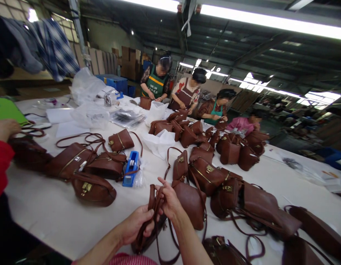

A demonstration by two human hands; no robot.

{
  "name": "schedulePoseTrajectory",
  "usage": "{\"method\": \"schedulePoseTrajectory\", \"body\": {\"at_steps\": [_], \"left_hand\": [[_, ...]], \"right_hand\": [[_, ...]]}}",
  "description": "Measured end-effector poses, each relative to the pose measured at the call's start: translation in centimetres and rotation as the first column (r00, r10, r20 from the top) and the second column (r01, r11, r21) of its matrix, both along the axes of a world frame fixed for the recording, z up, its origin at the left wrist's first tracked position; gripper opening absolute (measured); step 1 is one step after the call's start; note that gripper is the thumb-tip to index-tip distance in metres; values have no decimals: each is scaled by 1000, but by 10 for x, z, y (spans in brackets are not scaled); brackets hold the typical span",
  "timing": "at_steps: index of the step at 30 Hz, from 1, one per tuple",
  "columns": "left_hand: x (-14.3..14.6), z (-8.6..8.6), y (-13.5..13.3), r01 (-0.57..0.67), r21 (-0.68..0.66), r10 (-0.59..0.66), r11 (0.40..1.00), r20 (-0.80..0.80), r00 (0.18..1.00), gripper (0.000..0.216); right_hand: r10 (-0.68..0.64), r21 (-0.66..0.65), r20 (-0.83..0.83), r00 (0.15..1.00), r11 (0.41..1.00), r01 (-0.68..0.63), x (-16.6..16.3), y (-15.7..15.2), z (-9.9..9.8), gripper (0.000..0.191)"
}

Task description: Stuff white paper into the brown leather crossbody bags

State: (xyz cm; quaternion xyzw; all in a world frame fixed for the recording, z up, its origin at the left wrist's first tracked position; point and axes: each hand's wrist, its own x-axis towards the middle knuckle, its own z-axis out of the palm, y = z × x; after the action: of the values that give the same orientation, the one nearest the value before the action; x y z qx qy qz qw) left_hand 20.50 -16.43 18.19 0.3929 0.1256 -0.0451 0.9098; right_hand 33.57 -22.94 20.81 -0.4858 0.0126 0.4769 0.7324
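Soft brown bag strap between both hands at the table's near edge

From where I sit, the left hand (pixel 139 221) is closed on a looped strap (pixel 151 198), thumb laid along it. The right hand (pixel 169 200) meets the same strap from the other side, index finger stretched out and the rest curled near the loop; how firmly it grips, I cannot tell. The strap rises from a dark brown bag (pixel 140 243) just below the hands, low in my view and partly hidden by the fingers.

I judge the strap light and limp, likely to fold or twist rather than stand, with a smooth face that could slide under a loose thumb. The bag looks soft and not fragile, though its finish might crease or scuff. I would pinch the strap flat between thumb and fingers close to the bag, and steady the body with the other palm.

Just right of the hands sits another brown bag (pixel 189 204); to the left lie a clasped bag (pixel 93 189) and a blue tape dispenser (pixel 131 169). All rest on the pale table (pixel 62 221). At far left a co-worker's red sleeve (pixel 2 165) reaches in, and across the table stands a person in a green apron (pixel 156 84).
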Motion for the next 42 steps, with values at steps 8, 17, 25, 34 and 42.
{"method": "schedulePoseTrajectory", "body": {"at_steps": [8, 17, 25, 34, 42], "left_hand": [[-2, 5, 11, -89, 142, 102, 986, -87, 991, 45], [-5, 18, 27, -261, 168, 281, 951, -110, 953, 37], [-2, 11, 33, -521, -177, 493, 835, -180, 851, 9], [-22, 0, 75, -507, -79, 486, 859, -187, 854, 11], [-19, 25, 56, 82, 124, -60, 989, -173, 983, 26]], "right_hand": [[6, 9, 162, 987, 1000, -8, 7, -21, 7, 58], [303, -307, 775, 554, 947, -89, -83, -59, -26, 32], [306, -271, 808, 504, 952, -145, -102, -48, -39, 52], [590, -585, 807, -35, 787, -196, -77, -100, -47, 26], [523, -553, 768, -369, 833, 29, -44, -81, 10, 20]]}}
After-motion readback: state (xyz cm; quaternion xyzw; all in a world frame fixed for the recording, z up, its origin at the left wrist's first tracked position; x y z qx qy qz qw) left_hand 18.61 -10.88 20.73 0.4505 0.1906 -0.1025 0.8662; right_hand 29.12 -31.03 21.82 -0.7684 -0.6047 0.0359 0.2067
